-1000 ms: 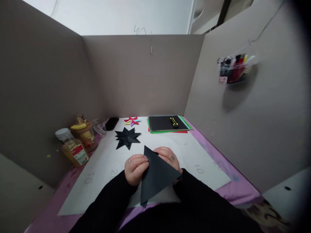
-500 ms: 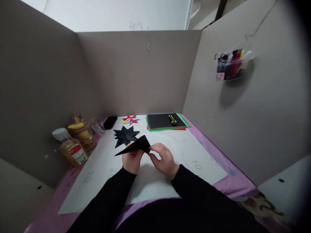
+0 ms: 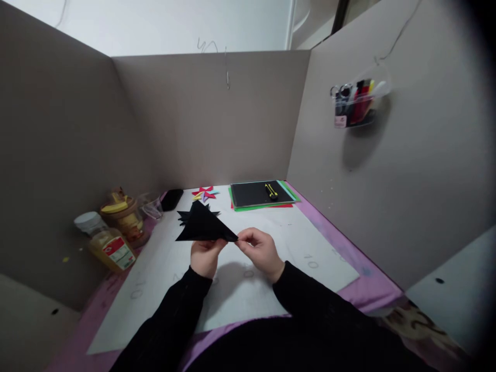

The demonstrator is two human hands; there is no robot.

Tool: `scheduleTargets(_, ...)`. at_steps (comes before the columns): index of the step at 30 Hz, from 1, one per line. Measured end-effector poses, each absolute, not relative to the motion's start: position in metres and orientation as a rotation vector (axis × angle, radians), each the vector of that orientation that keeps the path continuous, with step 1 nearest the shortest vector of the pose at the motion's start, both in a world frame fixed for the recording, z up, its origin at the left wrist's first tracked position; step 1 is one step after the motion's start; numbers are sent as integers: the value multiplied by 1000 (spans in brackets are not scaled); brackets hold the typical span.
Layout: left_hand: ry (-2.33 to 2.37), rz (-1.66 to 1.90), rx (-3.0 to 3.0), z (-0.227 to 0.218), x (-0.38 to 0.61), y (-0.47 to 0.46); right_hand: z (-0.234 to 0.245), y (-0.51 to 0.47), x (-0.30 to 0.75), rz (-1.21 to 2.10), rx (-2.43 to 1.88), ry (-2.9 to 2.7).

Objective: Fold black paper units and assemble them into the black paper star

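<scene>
A folded sheet of black paper, shaped like a triangle, is held up above the white sheet. My left hand grips its lower edge from below, thumb on the near side. With thumb and forefinger, my right hand pinches the pointed right corner. Behind the folded paper lies a black paper star, mostly covered by it, with only some points showing. Farther back is a small multicoloured paper star.
A stack of coloured sheets bears a yellow-and-black cutter. At left stand a glue bottle, a brown pot and a plastic cup, near a black phone. A clear holder with scissors hangs on the right panel.
The folded black paper has been turned, so a broad triangular face now shows instead of a narrow spike pointing left. It now covers most of the black star. The view has shifted slightly.
</scene>
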State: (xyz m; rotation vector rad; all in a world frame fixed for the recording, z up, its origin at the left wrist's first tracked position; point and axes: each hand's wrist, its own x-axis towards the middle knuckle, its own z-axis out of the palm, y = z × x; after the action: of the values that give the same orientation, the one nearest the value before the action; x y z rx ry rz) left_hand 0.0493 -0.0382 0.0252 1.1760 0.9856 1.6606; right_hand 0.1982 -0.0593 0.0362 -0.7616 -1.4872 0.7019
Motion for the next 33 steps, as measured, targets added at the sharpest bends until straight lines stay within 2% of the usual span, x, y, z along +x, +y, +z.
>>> scheduleTargets(5,969,1565,1218,35,53,-44,39,-61,194,814,-697,-1442)
scheduleTargets(11,997,1478,1275,38,56,-49,39,-59,196,730,-738,-1460)
scheduleTargets(19,976,1282,1441,28,60,-50,39,-54,194,955,-747,-1251)
scheduleTargets(24,911,1242,1395,28,60,-47,36,-51,194,1024,-754,-1087)
scheduleTargets(33,880,1239,1194,32,57,-44,41,-53,196,988,-905,-1225)
